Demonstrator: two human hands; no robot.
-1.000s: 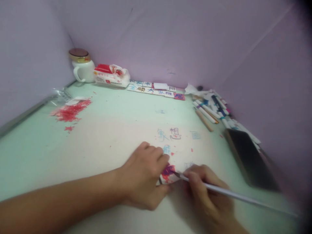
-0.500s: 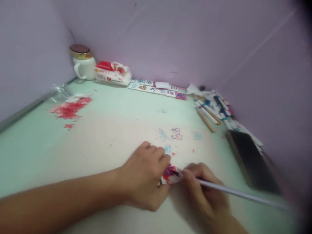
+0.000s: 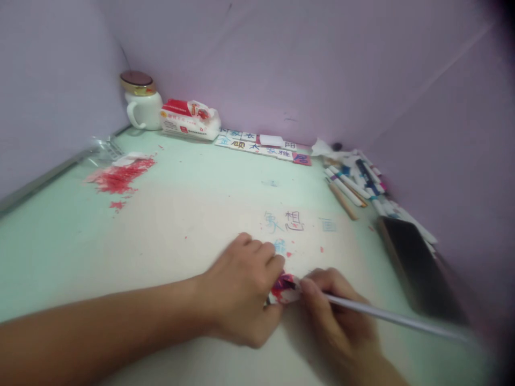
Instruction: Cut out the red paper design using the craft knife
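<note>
My left hand (image 3: 249, 292) is closed around a small white block (image 3: 290, 296), its fingers and thumb covering the left part. Red and purple colour shows on the block's top. My right hand (image 3: 341, 316) grips a craft knife (image 3: 374, 309) with a long silver handle that slants down to the right. Its dark pointed blade rests on the block's coloured face, close to my left fingers. Just beyond my hands, blue and purple characters (image 3: 293, 220) are marked on the pale tabletop, with small red crumbs around them.
Rows of small tiles with characters (image 3: 257, 147) line the back wall. A tissue pack (image 3: 191, 120) and a lidded white mug (image 3: 147, 111) stand at the back left. Red shavings (image 3: 123, 176) lie near a clear plastic bag (image 3: 105, 150). Markers (image 3: 344, 185) and a phone (image 3: 418, 262) are at right.
The whole view shifts slightly, with the background moving a little to the right. My hands keep their grips, and the blade stays on the block with only a tiny movement.
</note>
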